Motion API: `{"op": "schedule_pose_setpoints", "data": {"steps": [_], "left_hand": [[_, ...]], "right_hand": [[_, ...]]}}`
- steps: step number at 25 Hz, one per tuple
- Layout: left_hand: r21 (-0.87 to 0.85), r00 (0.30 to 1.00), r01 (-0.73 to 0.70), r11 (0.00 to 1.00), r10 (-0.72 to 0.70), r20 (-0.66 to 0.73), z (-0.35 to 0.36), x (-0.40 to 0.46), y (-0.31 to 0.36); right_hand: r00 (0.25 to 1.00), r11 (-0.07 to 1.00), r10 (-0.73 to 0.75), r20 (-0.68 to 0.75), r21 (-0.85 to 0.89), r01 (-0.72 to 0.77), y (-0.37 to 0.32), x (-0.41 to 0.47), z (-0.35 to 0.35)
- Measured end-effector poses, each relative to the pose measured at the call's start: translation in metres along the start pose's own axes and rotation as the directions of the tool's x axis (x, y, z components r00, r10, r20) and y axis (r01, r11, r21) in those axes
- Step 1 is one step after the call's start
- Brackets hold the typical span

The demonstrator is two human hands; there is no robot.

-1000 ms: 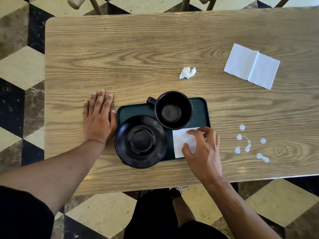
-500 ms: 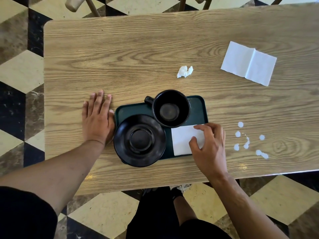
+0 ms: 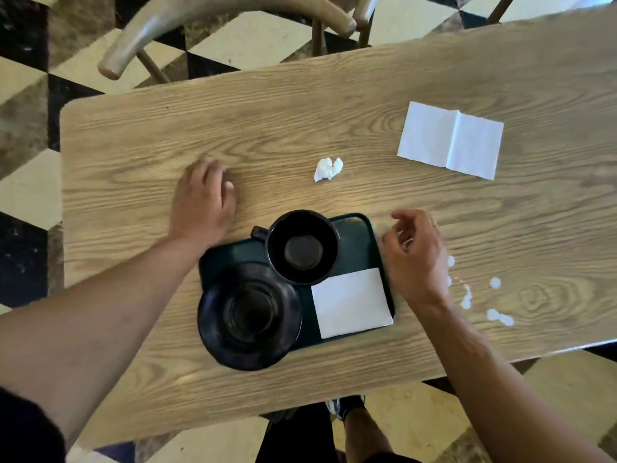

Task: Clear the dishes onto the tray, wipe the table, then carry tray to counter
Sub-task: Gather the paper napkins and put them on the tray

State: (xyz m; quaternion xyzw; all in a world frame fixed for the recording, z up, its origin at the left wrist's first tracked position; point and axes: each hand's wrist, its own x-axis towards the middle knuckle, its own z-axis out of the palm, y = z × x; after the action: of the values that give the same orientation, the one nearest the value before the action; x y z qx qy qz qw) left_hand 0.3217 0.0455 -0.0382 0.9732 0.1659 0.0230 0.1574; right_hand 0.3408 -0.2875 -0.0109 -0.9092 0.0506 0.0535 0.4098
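Dark green plastic forms the tray (image 3: 354, 228), which sits on the wooden worktop (image 3: 334, 105) near its front edge. On the tray stand a black cup (image 3: 302, 247), handle pointing left, a black saucer (image 3: 249, 315) overhanging the tray's front-left corner, and a folded white napkin (image 3: 352, 302) lying flat in the front-right corner. The left hand (image 3: 200, 203) is on or just over the worktop behind and left of the tray, palm down, fingers loosely bent, holding nothing; it is blurred. The right hand (image 3: 415, 255) is just beside the tray's right edge, above the worktop, fingers loosely curled with nothing visible between them. A crumpled white tissue (image 3: 328, 169) lies on the worktop behind the cup, apart from the tray. An unfolded white napkin (image 3: 450, 140) lies flat toward the rear right. White droplets (image 3: 494, 297) are scattered on the worktop right of the right hand. Wooden chair backs (image 3: 213, 18) stand beyond the far edge, on a checkered floor (image 3: 30, 192).
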Motion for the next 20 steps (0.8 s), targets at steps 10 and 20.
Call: {"op": "schedule_pose_setpoints", "data": {"steps": [10,20], "left_hand": [[0.040,0.958,-0.286,0.957,0.285,0.022,0.059,0.044,0.036],[0.055,0.956,-0.293,0.955,0.293,0.010,0.057,0.045,0.039]], "right_hand": [[0.938,0.953,0.203,-0.281,-0.164,-0.255,0.025,0.153,-0.029],[0.926,0.938,0.248,-0.284,-0.170,-0.303,0.016,0.164,-0.023]]}}
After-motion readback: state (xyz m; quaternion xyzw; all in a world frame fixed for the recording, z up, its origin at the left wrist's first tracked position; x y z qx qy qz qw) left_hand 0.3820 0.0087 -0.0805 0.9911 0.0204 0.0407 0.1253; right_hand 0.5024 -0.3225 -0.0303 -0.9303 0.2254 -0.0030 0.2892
